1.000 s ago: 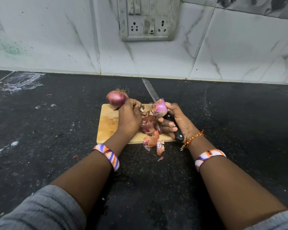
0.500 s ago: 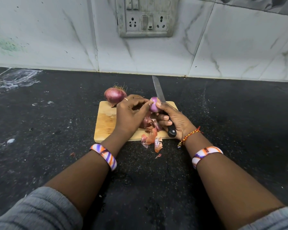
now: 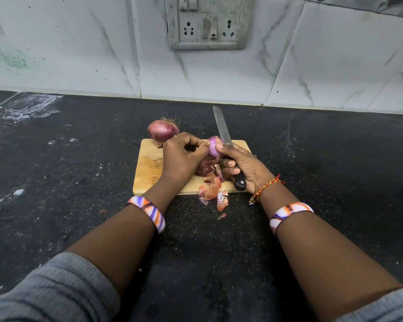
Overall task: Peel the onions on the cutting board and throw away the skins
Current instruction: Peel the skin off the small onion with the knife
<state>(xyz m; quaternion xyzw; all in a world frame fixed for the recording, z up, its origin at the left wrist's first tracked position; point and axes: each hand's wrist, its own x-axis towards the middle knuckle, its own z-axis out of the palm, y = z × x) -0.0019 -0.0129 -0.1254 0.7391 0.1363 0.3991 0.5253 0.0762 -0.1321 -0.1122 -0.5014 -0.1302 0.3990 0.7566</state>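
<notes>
Head view, starting at the fingertips: the left hand [image 3: 184,156] is curled nearly closed, thumb and forefinger pinched on a scrap of papery skin at the 9 o'clock side of the small, half-peeled purple onion [image 3: 215,147]. That looks like the pull that strips a layer away. The right hand [image 3: 244,166] does two jobs at once. Its thumb and forefinger press the onion from 3 o'clock, while the lower fingers wrap the black handle of the steel kitchen knife [image 3: 222,129], blade aimed toward 12 o'clock, away from the body, probably so it stays ready without being put down.

Below the hands, a heap of reddish peeled skins [image 3: 213,189] lies on the near edge of the pale wooden cutting board [image 3: 149,168] and spills off it at 6 o'clock onto the black speckled stone counter [image 3: 79,173]; none is thrown away yet. A second red onion with dry roots [image 3: 163,130], still in its skin, sits at the board's 11 o'clock corner, waiting its turn.
</notes>
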